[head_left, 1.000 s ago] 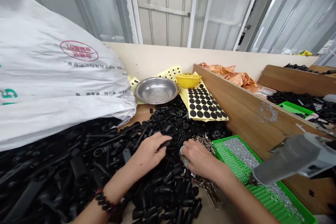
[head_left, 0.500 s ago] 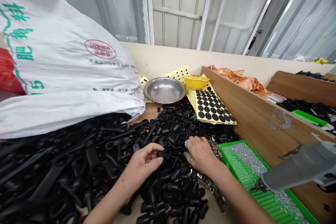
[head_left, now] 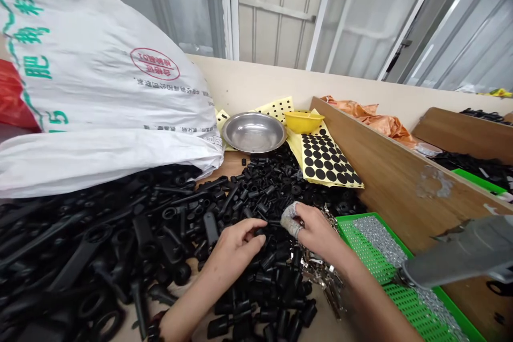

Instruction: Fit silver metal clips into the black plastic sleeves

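Note:
My left hand [head_left: 239, 246] hovers over a heap of small black plastic parts [head_left: 258, 280], thumb and index finger curled around a dark cylindrical part at their tips, most of which blends into the heap. Just to the right, my right hand [head_left: 310, 228] has its fingers pinched together, with grey wrapping on a finger. What it grips is hidden by the fingers. The two hands face each other, a small gap apart. Thin shiny metal pieces [head_left: 326, 283] lie beneath and beside my right wrist.
Long black ring-ended handles [head_left: 80, 262] cover the left, below a large white sack [head_left: 100, 75]. Behind stand a steel bowl [head_left: 254, 133], a yellow bowl [head_left: 303, 122] and a sheet of black round stickers [head_left: 326, 163]. At right are a green basket [head_left: 363, 262], a grey power tool [head_left: 457, 251] and a wooden divider [head_left: 385, 181].
My left hand has shifted right, closer to the right hand. My right hand has turned and drawn its fingers in, so the grey-wrapped finger shows more. The view has tilted slightly.

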